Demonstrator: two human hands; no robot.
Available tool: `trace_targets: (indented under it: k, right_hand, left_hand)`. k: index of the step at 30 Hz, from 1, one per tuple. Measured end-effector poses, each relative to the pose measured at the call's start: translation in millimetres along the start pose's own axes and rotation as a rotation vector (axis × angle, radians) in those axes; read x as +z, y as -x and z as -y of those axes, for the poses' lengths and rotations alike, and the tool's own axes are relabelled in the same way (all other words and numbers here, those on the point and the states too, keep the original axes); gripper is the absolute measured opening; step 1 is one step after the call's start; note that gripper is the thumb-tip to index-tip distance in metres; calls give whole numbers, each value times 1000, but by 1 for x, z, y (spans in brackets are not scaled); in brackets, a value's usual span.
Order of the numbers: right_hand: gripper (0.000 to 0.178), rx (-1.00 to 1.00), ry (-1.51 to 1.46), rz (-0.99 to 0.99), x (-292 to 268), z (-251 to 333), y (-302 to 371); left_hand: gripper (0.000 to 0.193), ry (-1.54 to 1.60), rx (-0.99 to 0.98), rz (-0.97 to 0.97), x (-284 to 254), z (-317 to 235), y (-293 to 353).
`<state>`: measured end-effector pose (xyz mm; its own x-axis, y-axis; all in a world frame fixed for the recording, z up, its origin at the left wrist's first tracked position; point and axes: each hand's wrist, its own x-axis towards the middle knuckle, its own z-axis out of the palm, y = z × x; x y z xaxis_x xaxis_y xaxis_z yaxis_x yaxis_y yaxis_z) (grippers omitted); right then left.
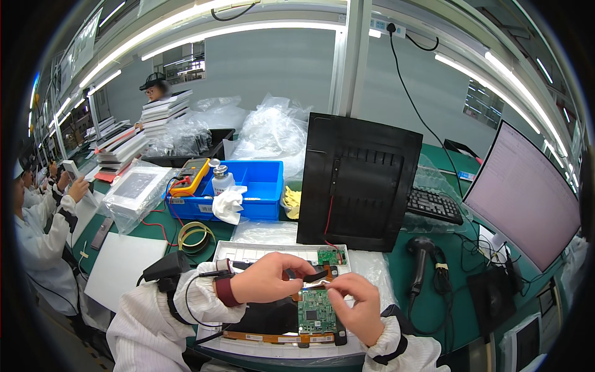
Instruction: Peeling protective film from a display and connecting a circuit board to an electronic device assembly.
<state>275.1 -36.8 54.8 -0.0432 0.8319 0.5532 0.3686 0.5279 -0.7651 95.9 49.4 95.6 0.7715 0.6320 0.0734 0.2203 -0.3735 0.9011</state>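
Observation:
My left hand (266, 280) pinches a small black piece (315, 276) above the upper edge of a green circuit board (316, 316). Just right of it, my right hand (359, 305) is closed, thumb and fingertips together at the same edge; what they hold is too small to make out. The board lies on a dark flat panel (266, 319) with an orange flex strip (279, 338) along its near side. Under this is a white frame (248, 252), with a smaller green board (330, 255) at its far side. A red wire (327, 217) runs up to an upright black back cover (365, 180).
A blue bin (260, 186) holds a yellow multimeter (197, 175) and a bottle (222, 178). Tape rolls (193, 237) lie left. On the right are a barcode scanner (420, 254), a keyboard (434, 206) and a monitor (527, 192). Other people work at far left.

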Motion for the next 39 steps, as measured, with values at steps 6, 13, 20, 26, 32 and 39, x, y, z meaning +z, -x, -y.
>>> trace_targets:
  k: [6,13,20,26,32,39]
  right_hand:
    - [17,283,-368,-1,-7,-11,-9]
    - [10,197,-311,61,-12,-12,-4]
    - [8,339,-532,14,-14,-2,-4]
    - [10,411,-488,-37,-11,-8,-4]
    - [14,436,-172,-184,-3,-44,-2]
    - [13,267,275,-237,1,-79,0]
  left_hand:
    - [26,-22,60,103,-3,-7,6]
    - [32,353,-121,133,-16,8,-1]
    - [30,373,-181,50,-4,16,-4]
    - [19,201,-94,36,9,26,-9]
    - [16,-264,80,-218,24,35,-30]
    - [16,-469,96,-242,40,70,-54]
